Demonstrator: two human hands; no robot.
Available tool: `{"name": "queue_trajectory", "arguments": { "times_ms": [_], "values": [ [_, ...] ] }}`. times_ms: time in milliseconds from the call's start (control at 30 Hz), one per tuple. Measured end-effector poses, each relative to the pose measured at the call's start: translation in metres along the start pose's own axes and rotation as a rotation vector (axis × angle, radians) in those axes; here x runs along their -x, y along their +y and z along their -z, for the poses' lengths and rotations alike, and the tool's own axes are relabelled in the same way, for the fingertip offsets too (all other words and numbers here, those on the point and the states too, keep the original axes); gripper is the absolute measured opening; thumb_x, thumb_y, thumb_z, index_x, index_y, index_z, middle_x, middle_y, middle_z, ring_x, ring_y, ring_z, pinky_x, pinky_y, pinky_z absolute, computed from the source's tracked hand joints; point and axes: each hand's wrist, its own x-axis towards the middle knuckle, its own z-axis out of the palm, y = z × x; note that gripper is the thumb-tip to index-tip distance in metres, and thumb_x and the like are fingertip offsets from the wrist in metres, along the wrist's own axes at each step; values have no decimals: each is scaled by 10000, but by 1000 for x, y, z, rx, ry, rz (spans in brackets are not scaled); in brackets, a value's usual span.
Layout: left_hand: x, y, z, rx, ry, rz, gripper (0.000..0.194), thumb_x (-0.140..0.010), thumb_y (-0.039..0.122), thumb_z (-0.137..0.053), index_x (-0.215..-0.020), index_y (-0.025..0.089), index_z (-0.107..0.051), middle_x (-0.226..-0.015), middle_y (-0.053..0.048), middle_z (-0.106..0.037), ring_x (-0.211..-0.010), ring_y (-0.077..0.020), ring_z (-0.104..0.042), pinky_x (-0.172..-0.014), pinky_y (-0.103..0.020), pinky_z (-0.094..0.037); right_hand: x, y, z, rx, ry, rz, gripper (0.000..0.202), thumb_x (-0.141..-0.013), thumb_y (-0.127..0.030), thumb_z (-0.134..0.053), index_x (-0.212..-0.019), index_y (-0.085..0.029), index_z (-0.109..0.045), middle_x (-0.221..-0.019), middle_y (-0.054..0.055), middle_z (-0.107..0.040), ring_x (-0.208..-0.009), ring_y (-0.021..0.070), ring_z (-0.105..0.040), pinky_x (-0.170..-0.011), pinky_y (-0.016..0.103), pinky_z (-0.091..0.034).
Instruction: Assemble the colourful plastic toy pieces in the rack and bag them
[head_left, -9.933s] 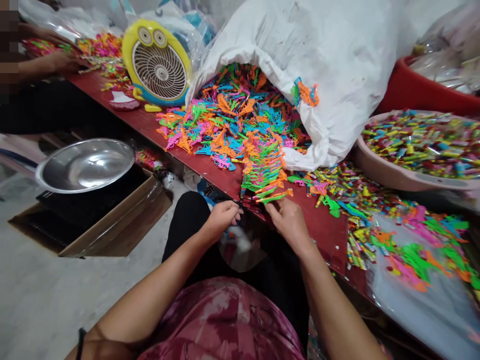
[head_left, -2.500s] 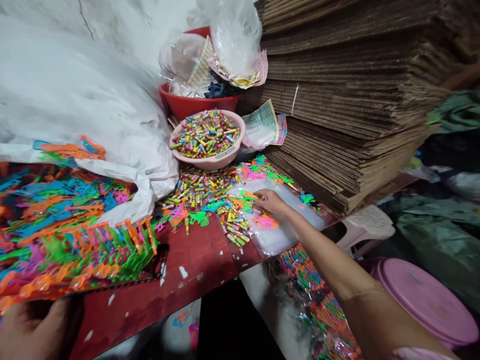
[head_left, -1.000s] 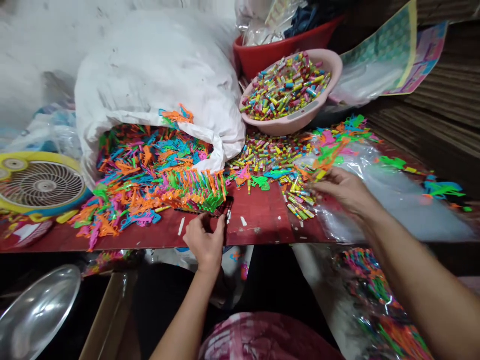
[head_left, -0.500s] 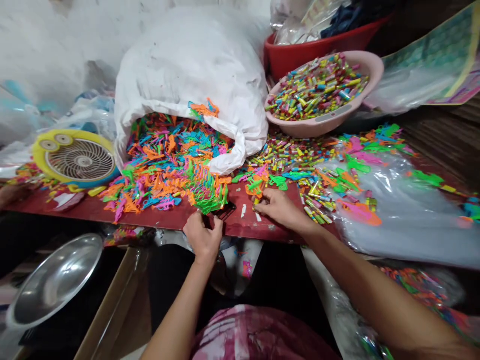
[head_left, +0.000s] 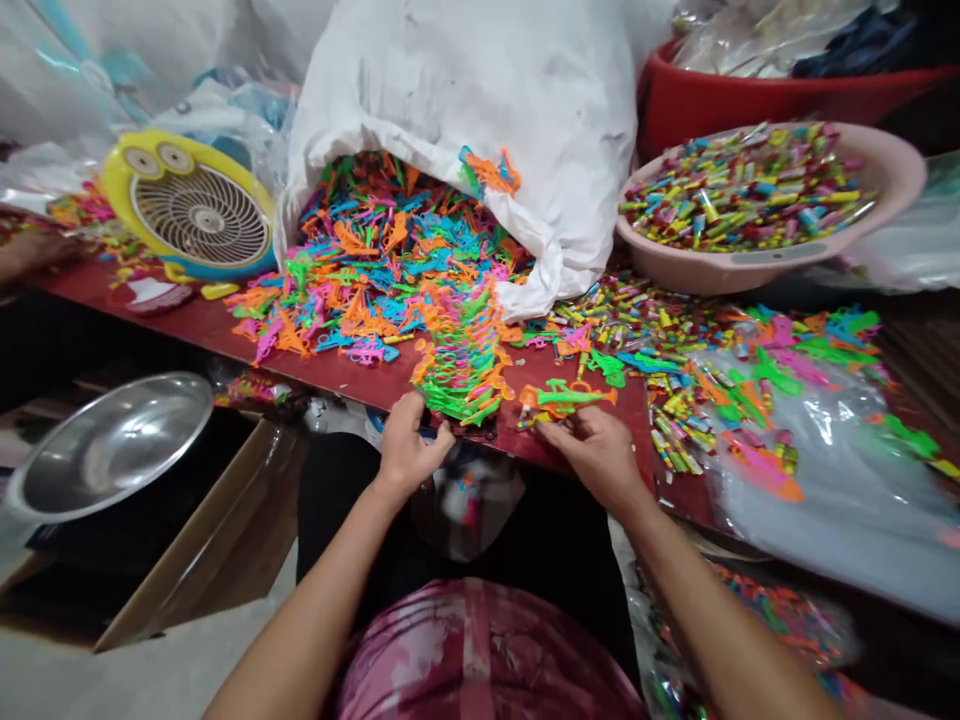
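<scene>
My left hand (head_left: pixel 411 450) is at the table's front edge, at the near end of a tightly packed row of plastic toy guns (head_left: pixel 461 370). Its thumb stands apart from the fingers, and some fingertips are hidden at the row. To the right, my right hand (head_left: pixel 604 455) has its fingers curled against a green and orange toy gun (head_left: pixel 566 398), with the grip partly hidden. A small yellow tube (head_left: pixel 527 421) lies by its fingertips. Behind the row, loose toy guns (head_left: pixel 360 290) in several colours spill from a large white sack (head_left: pixel 480 90).
A pink basin (head_left: pixel 742 262) of small tubes stands behind right, before a red tub (head_left: pixel 705 105). Clear plastic bags (head_left: pixel 817 510) lie at right. At left are a yellow fan (head_left: pixel 202 215), a metal bowl (head_left: pixel 112 450) and another person's hand (head_left: pixel 37 255).
The view has turned and shifted, moving the table contents across the picture. My right hand and the green and orange toy gun have come nearer the table's front edge. My left hand stays by the row.
</scene>
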Motion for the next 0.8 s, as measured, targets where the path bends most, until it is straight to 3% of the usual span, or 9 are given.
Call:
{"name": "queue_trajectory", "arguments": {
  "times_ms": [100,267,567,800],
  "values": [
    [-10,-3,1,96,-121,-29,81,-752,248,-551,-823,210,-551,-801,-20,-609,-768,-186,-567,-725,-304,-438,15,-5,-10,67,20,28,264,-803,-440,-706,-670,-215,-673,-613,29,-669,-592,192,-615,-577,294,-482],
    [-20,-8,-1,87,-183,-13,50,-756,257,-550,-775,210,-555,-752,-17,-604,-769,-186,-565,-750,-310,-443,27,-11,-31,19,146,159,152,-872,-357,-667,-927,-234,-738,-899,56,-759,-856,247,-710,-842,396,-559],
    [-17,-12,-3,174,-161,-21,98,-763,244,-559,-845,202,-592,-829,-32,-644,-817,-193,-587,-791,-316,-452,24,-8,-47,51,41,482,181,-917,-176,-607,-1072,-244,-671,-1023,68,-719,-970,216,-675,-870,380,-538],
    [-18,-13,-3,179,-230,27,141,-772,216,-567,-905,201,-611,-928,-62,-673,-898,-220,-615,-862,-356,-473,22,-10,-46,147,-15,531,217,-941,-173,-539,-1129,-236,-625,-1050,95,-682,-1013,236,-650,-888,409,-527]
  ]
}}
